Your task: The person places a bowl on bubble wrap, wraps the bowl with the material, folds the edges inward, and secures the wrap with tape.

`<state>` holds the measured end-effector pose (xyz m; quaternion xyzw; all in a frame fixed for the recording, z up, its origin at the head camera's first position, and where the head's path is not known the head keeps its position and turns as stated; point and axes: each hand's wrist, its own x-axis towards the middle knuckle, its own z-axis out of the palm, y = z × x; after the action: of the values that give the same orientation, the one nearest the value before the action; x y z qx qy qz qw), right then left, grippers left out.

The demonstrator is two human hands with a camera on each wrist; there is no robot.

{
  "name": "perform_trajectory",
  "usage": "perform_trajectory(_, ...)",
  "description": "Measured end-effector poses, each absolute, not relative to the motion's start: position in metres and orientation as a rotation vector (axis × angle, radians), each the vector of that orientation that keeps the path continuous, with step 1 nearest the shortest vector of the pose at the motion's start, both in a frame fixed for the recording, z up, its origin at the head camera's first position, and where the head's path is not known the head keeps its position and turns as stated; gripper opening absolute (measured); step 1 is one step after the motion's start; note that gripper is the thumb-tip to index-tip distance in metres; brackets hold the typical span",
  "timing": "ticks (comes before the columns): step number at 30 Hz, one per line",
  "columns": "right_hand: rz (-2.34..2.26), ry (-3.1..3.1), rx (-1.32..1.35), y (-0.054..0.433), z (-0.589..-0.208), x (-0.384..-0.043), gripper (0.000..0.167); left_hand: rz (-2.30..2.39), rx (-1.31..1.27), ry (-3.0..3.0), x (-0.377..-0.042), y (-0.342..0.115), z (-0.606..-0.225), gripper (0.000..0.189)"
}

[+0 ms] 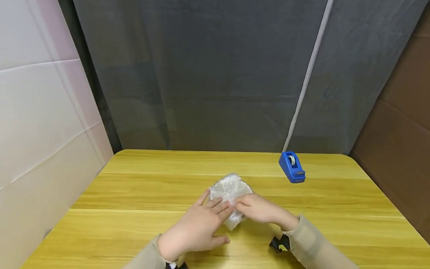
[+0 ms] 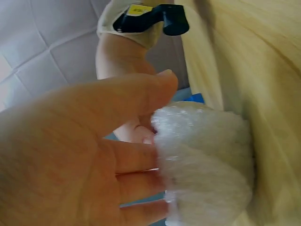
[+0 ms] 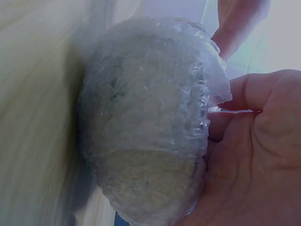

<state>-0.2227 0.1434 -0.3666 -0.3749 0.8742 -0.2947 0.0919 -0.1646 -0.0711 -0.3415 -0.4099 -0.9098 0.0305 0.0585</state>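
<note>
Upper centre: dark grey sheet (image 1: 215, 74), faintly folded | right of centre: pale strip (image 1: 310, 71) slanting down it | left edge: creased white panel (image 1: 40, 104), pinkish near top | right edge: brown panel (image 1: 403, 112) | lower half: yellow wood-grain table (image 1: 134, 186), rounded far corners

This looks like a screened-off work booth, though the kind of building around it cannot be told. Dark grey cloth (image 1: 215, 74) with a pale strip (image 1: 307, 78) running down it hangs behind the table's far edge. A creased white sheet (image 1: 43, 112) closes the left side, and a brown panel (image 1: 403, 123) the right. The table (image 1: 141, 183) has a yellow wood-grain top and rounded far corners. A blue tape dispenser (image 1: 292, 167) near the far right corner and a bubble-wrapped bundle (image 1: 230, 186) near the middle suggest a packing spot.
</note>
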Motion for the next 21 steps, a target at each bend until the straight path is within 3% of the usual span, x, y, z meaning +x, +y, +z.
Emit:
perform_trajectory(12,-0.834,2.762,-1.102,0.146,-0.354,-0.220,0.020,0.065,-1.206,-2.762,-0.178,-0.065,-0.356,0.070)
perform_trajectory(21,-0.541,2.760,-1.133,0.151,-0.351,-0.217,0.041,0.015,-1.202,-2.783,-0.188,-0.061,-0.360,0.063)
